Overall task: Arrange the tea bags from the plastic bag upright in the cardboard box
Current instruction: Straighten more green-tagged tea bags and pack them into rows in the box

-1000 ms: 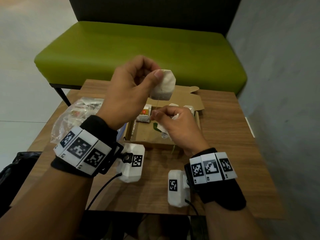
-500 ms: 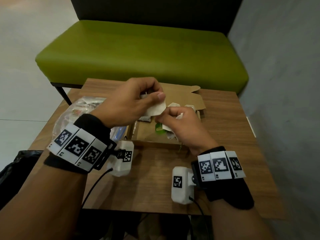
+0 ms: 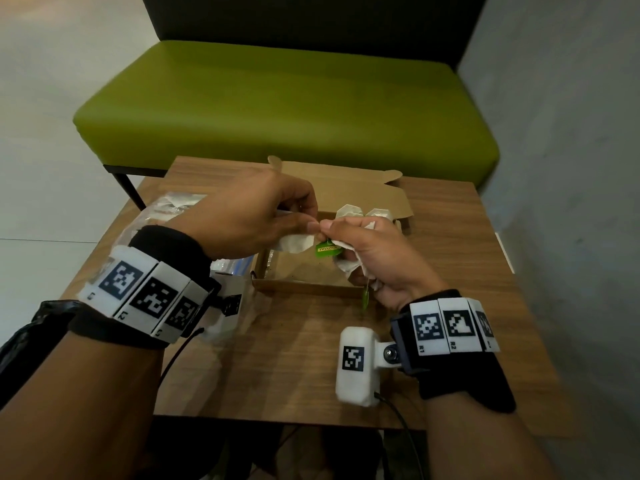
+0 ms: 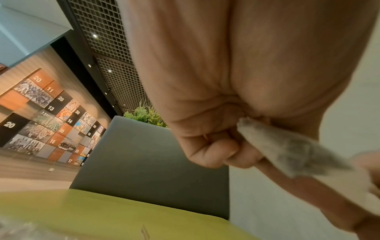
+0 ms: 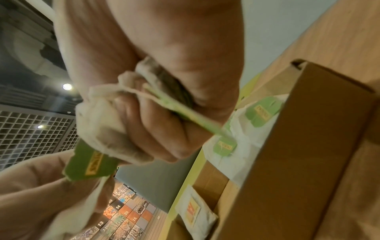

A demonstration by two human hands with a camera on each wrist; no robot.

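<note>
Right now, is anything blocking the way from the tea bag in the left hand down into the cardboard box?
Partly. The left hand pinches a tea bag over the open cardboard box. The right hand, gripping a bunch of tea bags with a green tag, hangs over the box's right part. The bare floor below the left hand looks unobstructed.

white tea bags (image 3: 294, 241) with green tags (image 3: 327, 250) lettered in yellow; brown cardboard box (image 3: 304, 289); wood-grain table (image 3: 294, 358); olive-green bench (image 3: 277, 109); black-and-white checker-coded wristbands (image 3: 149, 296).
</note>
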